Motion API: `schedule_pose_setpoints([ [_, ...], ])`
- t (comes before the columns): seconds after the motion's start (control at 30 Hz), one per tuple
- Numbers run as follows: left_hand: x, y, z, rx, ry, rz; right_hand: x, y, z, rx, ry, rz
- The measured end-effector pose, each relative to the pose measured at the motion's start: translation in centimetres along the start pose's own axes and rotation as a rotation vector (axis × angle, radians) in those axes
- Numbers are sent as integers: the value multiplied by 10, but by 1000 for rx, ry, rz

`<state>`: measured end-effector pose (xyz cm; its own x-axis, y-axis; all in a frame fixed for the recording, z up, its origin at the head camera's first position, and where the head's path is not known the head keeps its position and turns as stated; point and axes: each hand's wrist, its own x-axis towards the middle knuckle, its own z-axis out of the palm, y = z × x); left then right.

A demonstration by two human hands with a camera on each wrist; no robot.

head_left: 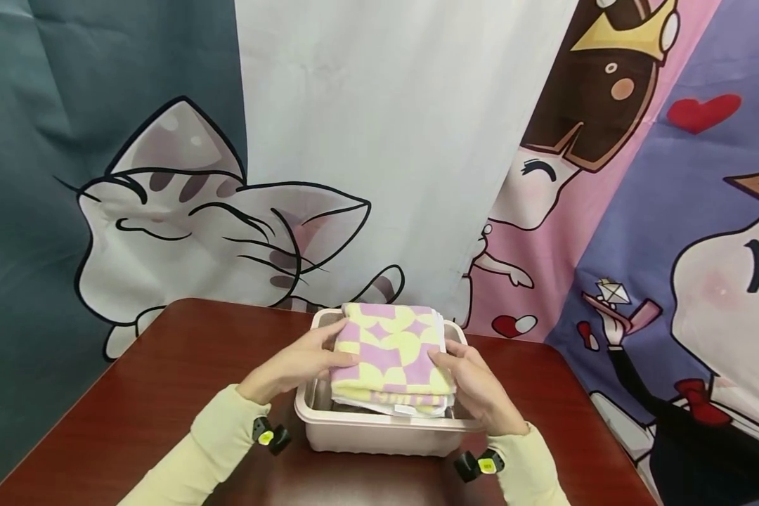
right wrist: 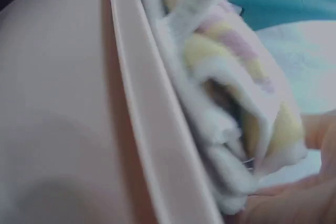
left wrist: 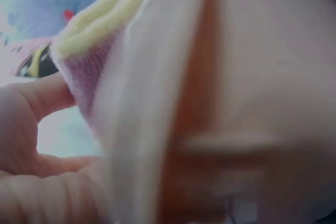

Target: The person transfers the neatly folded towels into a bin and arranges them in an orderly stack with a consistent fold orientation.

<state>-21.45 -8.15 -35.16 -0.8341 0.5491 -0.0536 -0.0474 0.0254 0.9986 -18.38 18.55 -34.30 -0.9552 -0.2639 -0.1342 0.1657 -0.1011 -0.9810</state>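
A folded towel [head_left: 388,348] with a purple and pale yellow pattern lies level at the mouth of a light pink plastic bin [head_left: 382,436]. My left hand [head_left: 303,362] grips its left side, thumb on top. On the opposite edge, my right hand [head_left: 477,386] holds it the same way, with the fingers partly hidden beneath. In the right wrist view, the towel's layered folds [right wrist: 236,61] show white edges and a white label [right wrist: 202,6] close to the bin's rim [right wrist: 152,103]. How far the towel sits inside the bin is unclear.
The bin stands on a reddish-brown wooden table [head_left: 215,365], near its back edge. Behind the table hangs a cartoon-printed curtain [head_left: 379,140]. A small black camera sits on each wrist, the left one [head_left: 280,439] close to the bin's front corner.
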Motion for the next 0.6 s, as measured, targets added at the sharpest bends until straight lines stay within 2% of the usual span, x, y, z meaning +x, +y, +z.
schedule_pose_setpoints([
  [0.13, 2, -7, 8, 42, 6, -5, 2, 4, -6, -158, 10, 8],
  [0.23, 2, -9, 11, 51, -6, -12, 2, 7, -5, -342, 88, 7],
  [0.33, 4, -10, 12, 102, -8, -31, 3, 8, -5, -488, 155, 24],
  [0.53, 9, -7, 17, 145, 9, -128, 10, 13, -6, -593, 128, -6],
  [0.6, 10, -6, 18, 174, 25, -156, 12, 15, -6, -625, 121, 8],
])
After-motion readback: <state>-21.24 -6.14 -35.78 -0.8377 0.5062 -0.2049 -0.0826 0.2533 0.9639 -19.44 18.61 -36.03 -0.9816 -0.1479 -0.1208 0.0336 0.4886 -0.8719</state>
